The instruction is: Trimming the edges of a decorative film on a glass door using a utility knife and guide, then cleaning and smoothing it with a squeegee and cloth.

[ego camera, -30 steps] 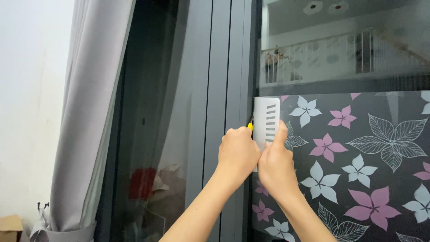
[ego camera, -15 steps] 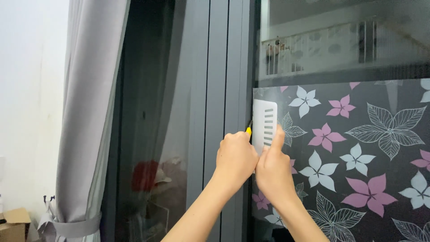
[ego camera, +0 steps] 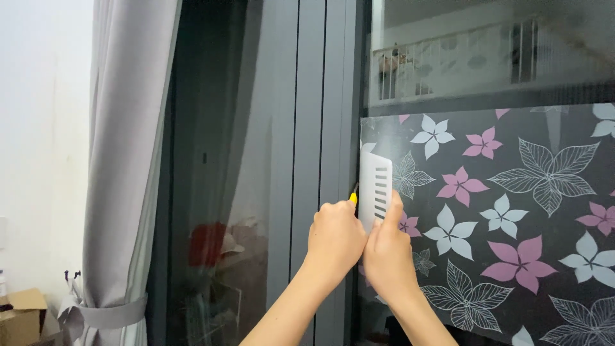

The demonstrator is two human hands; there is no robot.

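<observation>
Right hand (ego camera: 389, 256) is pressing the white scraper (ego camera: 375, 192) flat on the floral film (ego camera: 512, 218) at its left edge, left hand (ego camera: 334, 238) is clenching a yellow-tipped cutter (ego camera: 353, 197) beside the scraper; best kept tight along the frame (ego camera: 311, 128).

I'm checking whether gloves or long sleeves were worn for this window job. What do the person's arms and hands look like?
Both arms are bare as far as the picture shows: no sleeves, no gloves. The left hand and the right hand show no rings, and neither wrist carries a watch or band. The nails that show look short and unpainted. No tattoos or other markings are visible on the forearms.
</observation>
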